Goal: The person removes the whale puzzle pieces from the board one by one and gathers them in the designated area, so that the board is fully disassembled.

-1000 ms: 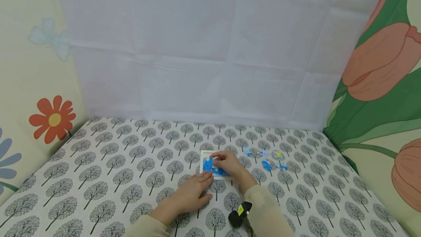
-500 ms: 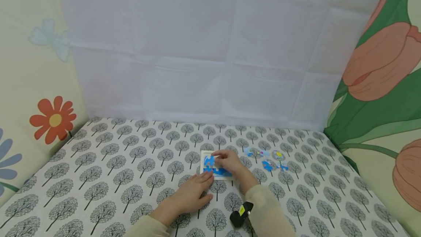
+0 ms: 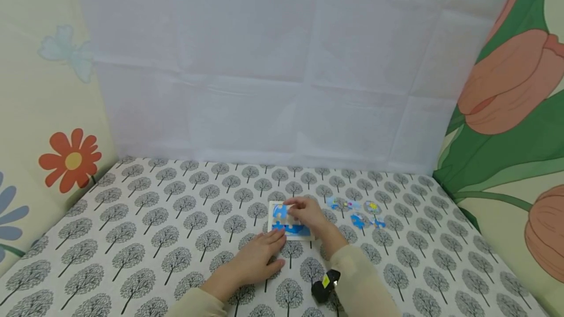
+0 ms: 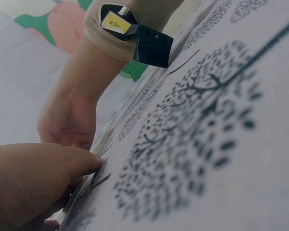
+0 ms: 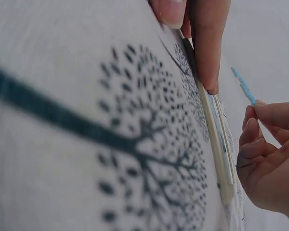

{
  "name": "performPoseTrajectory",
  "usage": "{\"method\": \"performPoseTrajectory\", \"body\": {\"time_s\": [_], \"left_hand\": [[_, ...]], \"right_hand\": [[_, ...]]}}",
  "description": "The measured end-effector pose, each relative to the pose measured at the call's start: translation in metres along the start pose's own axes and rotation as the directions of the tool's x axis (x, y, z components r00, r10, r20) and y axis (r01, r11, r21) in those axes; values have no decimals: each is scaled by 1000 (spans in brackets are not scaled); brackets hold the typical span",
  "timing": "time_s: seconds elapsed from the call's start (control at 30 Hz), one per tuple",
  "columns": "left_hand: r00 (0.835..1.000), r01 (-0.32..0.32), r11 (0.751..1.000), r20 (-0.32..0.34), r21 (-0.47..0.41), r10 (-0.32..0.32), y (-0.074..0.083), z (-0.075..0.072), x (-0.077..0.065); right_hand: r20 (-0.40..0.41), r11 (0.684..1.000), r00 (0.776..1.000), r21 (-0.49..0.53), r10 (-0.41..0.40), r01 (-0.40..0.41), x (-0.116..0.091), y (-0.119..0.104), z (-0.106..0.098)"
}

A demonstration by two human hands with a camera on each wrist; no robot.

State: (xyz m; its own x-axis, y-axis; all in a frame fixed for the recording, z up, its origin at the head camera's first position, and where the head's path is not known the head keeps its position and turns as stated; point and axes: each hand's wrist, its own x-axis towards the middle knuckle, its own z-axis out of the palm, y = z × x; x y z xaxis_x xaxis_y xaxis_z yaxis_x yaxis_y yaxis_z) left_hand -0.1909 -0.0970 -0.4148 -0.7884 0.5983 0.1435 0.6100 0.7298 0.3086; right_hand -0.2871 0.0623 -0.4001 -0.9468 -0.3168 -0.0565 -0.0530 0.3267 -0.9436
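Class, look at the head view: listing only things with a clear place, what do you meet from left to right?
Blue flower → red flower → left hand → right hand → yellow-patterned puzzle piece → pink tulips.

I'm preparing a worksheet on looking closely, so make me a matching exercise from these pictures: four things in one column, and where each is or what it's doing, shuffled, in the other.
Things
1. left hand
2. right hand
3. loose puzzle pieces
4. black camera

Places and states
A. lying on the patterned cloth, to the right of the white frame
B. at the cuff of the right sleeve
C. pinching a thin blue piece above the frame
D. resting with fingers at the frame's near edge

Right pairs: 1-D, 2-C, 3-A, 4-B
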Motion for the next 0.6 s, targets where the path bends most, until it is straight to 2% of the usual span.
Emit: {"method": "performPoseTrajectory", "body": {"time_s": [0.13, 0.37, 0.6], "left_hand": [[1000, 2, 1000, 9, -10, -2, 0, -1, -1], [1000, 0, 1000, 18, -14, 0, 2, -4, -1], [1000, -3, 1000, 20, -15, 3, 4, -5, -2]], "right_hand": [[-12, 1000, 1000, 2, 1, -1, 1, 1, -5], [13, 999, 1000, 41, -9, 9, -5, 4, -21], [-62, 999, 997, -4, 36, -36, -8, 6, -39]]}}
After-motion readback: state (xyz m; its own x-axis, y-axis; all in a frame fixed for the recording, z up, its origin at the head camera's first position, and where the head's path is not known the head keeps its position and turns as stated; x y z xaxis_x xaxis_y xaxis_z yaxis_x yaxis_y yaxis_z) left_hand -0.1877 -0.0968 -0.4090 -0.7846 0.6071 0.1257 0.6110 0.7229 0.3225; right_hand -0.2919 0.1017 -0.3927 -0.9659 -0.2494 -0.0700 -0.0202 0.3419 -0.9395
